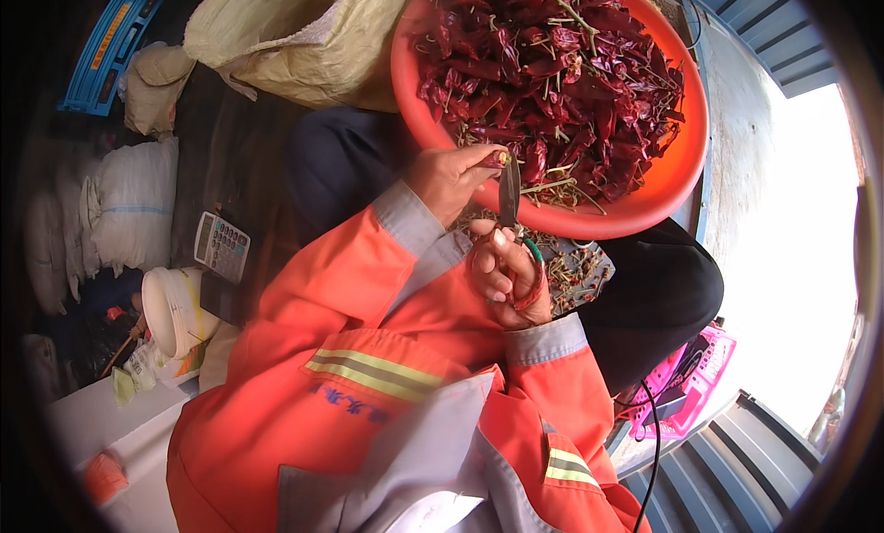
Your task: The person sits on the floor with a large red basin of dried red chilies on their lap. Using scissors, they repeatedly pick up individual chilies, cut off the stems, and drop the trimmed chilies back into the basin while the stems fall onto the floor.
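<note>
A large red plastic basin (663, 208) heaped with dried red chili peppers (539, 70) rests across the top of my lap. At its near rim, my left hand (452, 180) pinches a dried chili pepper (494, 160), stem end facing the blades. My right hand (511, 274) holds a pair of scissors (510, 194) with wrapped handles, green and red; their dark blades point up and touch or nearly touch the pepper's end. Below the basin, cut stems and bits (577, 274) lie on a grey surface between my legs.
An open woven sack (311, 56) stands left of the basin. Further left are a calculator (222, 246), a white bucket (169, 312), full white sacks (135, 205) and a blue plastic crate (114, 49). A pink plastic basket (704, 388) with a black cable (655, 450) lies at lower right.
</note>
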Available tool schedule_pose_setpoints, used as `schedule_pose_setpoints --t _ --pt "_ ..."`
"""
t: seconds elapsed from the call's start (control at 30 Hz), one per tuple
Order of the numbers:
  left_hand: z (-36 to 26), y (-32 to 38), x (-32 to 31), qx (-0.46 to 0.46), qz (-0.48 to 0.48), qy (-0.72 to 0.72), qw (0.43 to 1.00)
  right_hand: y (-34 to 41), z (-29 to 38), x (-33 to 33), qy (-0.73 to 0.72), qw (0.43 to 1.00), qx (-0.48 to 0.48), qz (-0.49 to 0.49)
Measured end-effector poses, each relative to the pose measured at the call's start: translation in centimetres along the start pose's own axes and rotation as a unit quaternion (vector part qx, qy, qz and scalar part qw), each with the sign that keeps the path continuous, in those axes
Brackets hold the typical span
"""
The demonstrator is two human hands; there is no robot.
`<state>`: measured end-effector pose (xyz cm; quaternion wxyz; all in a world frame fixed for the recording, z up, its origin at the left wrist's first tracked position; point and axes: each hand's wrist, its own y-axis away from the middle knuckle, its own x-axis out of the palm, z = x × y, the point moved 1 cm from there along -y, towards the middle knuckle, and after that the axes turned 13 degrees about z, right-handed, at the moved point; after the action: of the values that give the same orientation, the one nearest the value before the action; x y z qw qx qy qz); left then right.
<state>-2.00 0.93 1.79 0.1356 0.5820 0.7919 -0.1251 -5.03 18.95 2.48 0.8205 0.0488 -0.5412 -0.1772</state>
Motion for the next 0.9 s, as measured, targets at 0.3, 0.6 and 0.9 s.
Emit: schedule_pose_setpoints --t 0.3,0.6,0.9 --pt "0.8 -1.3 2.1 -0.117 0.061 0.278 0.951 -0.1 -1.5 -2.7 -0.207 0.965 -0.079 0.141" --pt "0.4 -0.7 1.9 -0.224 0.093 0.362 0.9 0.3 3.0 -3.7 -0.373 0.868 -0.279 0.172" --pt "0.4 -6.0 -3.3 -0.045 0.008 0.227 0.973 -0.7 0.1 -4.0 -0.376 0.918 -0.119 0.034"
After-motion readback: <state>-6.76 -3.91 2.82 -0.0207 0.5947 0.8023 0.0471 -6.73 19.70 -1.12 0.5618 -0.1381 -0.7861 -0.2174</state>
